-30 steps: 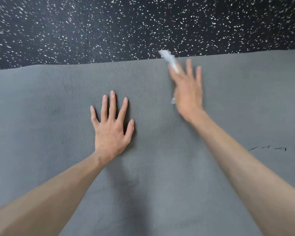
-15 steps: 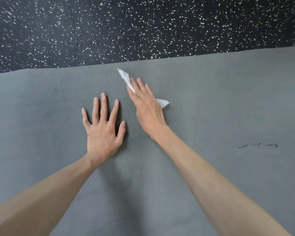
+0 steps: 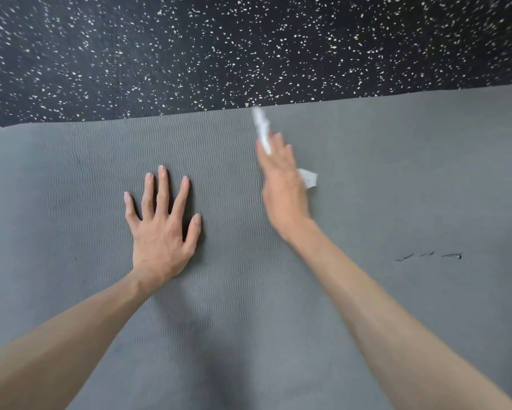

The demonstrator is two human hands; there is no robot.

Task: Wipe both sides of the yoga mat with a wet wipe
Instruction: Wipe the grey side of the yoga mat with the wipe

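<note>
A grey yoga mat (image 3: 396, 179) with a fine wavy texture lies flat and fills most of the view. My left hand (image 3: 163, 232) rests flat on it, fingers spread and straight. To its right, my right hand (image 3: 283, 187), blurred by motion, presses a white wet wipe (image 3: 308, 178) onto the mat with straight fingers. One end of the wipe sticks out past the fingertips near the mat's far edge. The other end shows at the hand's right side. The middle of the wipe is hidden under the palm.
Black rubber floor with white speckles (image 3: 249, 48) lies beyond the mat's far edge. A few small dark marks (image 3: 429, 256) sit on the mat at the right. The mat runs out of view to the left, right and bottom.
My right hand slid the wipe left, close to my left hand, then back to the right and a little farther away. My left hand stayed planted on the mat.
</note>
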